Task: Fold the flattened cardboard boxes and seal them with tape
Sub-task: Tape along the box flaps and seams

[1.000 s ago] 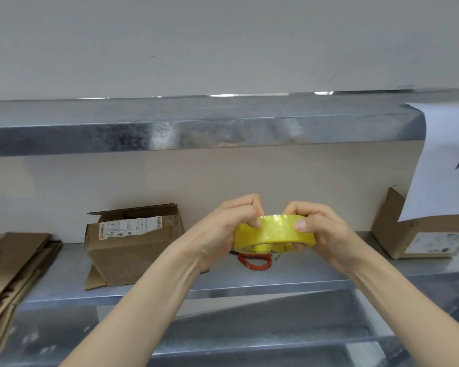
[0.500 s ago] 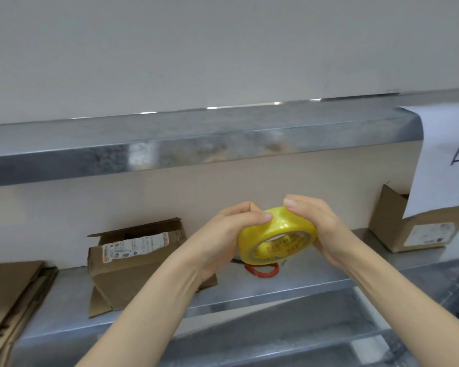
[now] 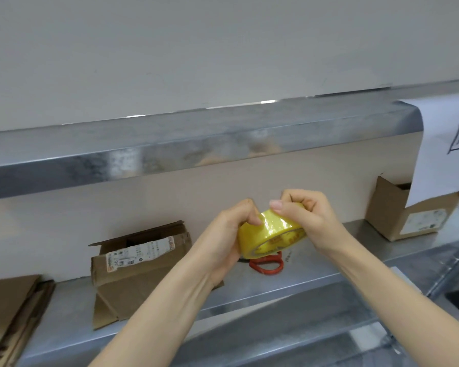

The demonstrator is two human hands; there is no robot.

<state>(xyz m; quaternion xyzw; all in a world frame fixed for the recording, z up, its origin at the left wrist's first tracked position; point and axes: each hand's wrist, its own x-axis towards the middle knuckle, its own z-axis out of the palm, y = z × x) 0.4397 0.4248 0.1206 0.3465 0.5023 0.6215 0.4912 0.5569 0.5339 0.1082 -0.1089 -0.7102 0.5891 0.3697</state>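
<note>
1. The yellow tape roll (image 3: 273,231) is held in mid-air between both hands, in front of the lower shelf (image 3: 316,276) and not touching it. It is tilted, with the printed core face turned down and toward the camera.
2. The left hand (image 3: 228,234) grips the roll's left side. Its fingers (image 3: 252,218) curl over the top edge onto the outer tape surface.
3. The right hand (image 3: 308,215) grips the roll's upper right side. The thumb lies flat on the outer tape surface and the other fingers curl behind the roll.
4. The glare on the tape makes it impossible to tell whether a free tape end is lifted.
5. The red-handled scissors (image 3: 266,264) lie on the lower shelf directly below the roll. Only the handle loops show; the blades are hidden.
6. An opened cardboard box (image 3: 133,268) with a white shipping label stands on the lower shelf left of the hands. Its top flaps are up and one bottom flap is splayed out at the front. The left forearm overlaps its lower right corner.
7. The flattened cardboard (image 3: 8,308) is stacked at the far left of the lower shelf, well apart from the hands.
8. A second box (image 3: 408,218), brown with a label, sits on the shelf at the right.
9. A white paper sheet (image 3: 448,154) hangs from the upper shelf (image 3: 196,144) and covers part of the second box's top.
</note>
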